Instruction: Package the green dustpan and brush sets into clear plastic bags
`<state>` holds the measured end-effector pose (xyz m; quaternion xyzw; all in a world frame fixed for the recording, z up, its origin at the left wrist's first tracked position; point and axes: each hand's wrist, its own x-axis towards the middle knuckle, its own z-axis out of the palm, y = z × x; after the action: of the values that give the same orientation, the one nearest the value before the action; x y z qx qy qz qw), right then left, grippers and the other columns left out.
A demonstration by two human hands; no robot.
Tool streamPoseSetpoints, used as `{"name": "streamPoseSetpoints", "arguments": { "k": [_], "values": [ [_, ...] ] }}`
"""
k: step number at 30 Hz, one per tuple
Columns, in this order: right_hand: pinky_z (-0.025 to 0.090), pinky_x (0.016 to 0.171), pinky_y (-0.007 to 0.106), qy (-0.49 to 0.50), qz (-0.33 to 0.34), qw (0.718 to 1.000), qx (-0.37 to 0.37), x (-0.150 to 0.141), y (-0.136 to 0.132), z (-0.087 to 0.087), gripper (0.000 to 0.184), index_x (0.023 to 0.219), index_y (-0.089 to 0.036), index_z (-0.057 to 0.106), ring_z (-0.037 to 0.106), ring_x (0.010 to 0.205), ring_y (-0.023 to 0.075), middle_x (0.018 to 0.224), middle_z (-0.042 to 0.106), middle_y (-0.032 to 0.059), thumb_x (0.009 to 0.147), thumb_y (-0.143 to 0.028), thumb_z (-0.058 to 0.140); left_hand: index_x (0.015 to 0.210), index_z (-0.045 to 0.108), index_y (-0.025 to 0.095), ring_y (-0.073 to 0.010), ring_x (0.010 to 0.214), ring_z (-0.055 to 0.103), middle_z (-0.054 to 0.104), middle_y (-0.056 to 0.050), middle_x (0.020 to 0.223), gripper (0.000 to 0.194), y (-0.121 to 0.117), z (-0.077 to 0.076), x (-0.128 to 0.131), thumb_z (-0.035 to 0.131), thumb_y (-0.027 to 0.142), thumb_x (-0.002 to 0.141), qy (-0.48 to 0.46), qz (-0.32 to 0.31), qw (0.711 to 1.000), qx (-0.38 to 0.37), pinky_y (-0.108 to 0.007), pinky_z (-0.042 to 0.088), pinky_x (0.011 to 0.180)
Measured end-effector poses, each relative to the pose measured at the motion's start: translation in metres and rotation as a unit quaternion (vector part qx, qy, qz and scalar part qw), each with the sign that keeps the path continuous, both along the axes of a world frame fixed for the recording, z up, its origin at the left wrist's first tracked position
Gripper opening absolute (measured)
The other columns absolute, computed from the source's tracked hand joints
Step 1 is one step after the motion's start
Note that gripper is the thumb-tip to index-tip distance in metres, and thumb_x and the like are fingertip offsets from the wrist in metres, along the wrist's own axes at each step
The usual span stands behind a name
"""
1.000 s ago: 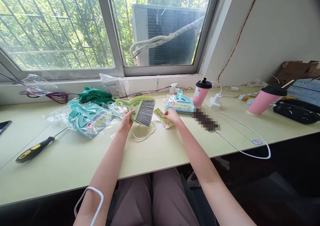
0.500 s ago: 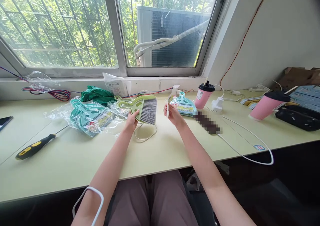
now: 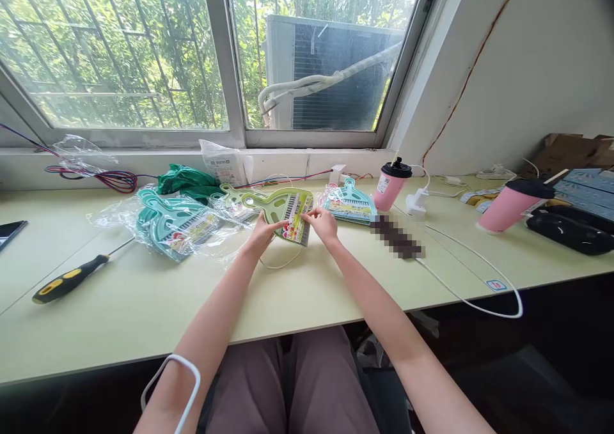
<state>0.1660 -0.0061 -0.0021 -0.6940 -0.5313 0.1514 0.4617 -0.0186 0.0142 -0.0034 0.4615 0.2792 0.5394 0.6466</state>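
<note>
A green hand brush [image 3: 272, 209] is tilted up above the table, its handle end toward the upper left. My left hand [image 3: 261, 236] is closed on its lower edge, thumb across the front. Over the bristles lies a printed yellow-green card [image 3: 300, 220], which hides most of them. My right hand [image 3: 325, 224] pinches the card's right side. Whether a dustpan is nested behind the brush cannot be made out. Just left is another green handled piece [image 3: 233, 194] in clear wrap. Further left, teal brush and dustpan sets [image 3: 165, 220] lie in plastic bags.
More teal sets [image 3: 349, 201] are stacked right of my hands, near a pink cup [image 3: 389, 185]. A screwdriver [image 3: 71, 279] lies at left. A white cable [image 3: 518, 303] loops over the front edge at right, below a second pink cup [image 3: 511, 207].
My right hand has moved left with the card, which is now flat against the bristles. The left thumb has shifted onto the card's edge.
</note>
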Motion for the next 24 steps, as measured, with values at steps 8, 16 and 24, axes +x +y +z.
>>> {"name": "streamPoseSetpoints", "arguments": {
  "k": [8, 16, 24],
  "values": [
    [0.039, 0.071, 0.027, 0.058, -0.024, 0.998, 0.003, 0.006, 0.01, -0.009, 0.049, 0.082, -0.025, 0.045, 0.055, 0.091, 0.0196, 0.097, 0.058, 0.0019, 0.063, -0.057, 0.077, 0.121, 0.057, 0.018, -0.0256, 0.093, 0.071, 0.073, -0.008, 0.1, 0.08, -0.001, 0.003, 0.0, 0.086, 0.0, 0.048, -0.006, 0.018, 1.0, -0.003, -0.043, 0.054, 0.091],
    [0.052, 0.081, 0.03, 0.35, 0.129, 0.927, -0.033, 0.006, 0.001, 0.002, 0.049, 0.106, -0.025, 0.054, 0.064, 0.103, 0.0211, 0.114, 0.068, 0.0073, 0.073, -0.052, 0.077, 0.12, 0.058, 0.019, -0.0269, 0.094, 0.07, 0.073, -0.008, 0.1, 0.078, -0.008, 0.013, 0.0, 0.086, 0.001, 0.05, -0.019, 0.02, 1.0, -0.006, -0.044, 0.053, 0.091],
    [0.059, 0.078, 0.032, 0.474, 0.224, 0.85, -0.048, -0.007, 0.002, -0.006, 0.018, 0.091, -0.017, 0.07, 0.073, 0.083, 0.0205, 0.089, 0.077, 0.0065, 0.076, -0.022, 0.079, 0.119, 0.056, 0.021, -0.0266, 0.096, 0.069, 0.072, -0.008, 0.102, 0.077, -0.005, 0.006, -0.002, 0.088, 0.004, 0.051, 0.0, 0.001, 1.0, -0.012, -0.043, 0.053, 0.09]
  ]
}}
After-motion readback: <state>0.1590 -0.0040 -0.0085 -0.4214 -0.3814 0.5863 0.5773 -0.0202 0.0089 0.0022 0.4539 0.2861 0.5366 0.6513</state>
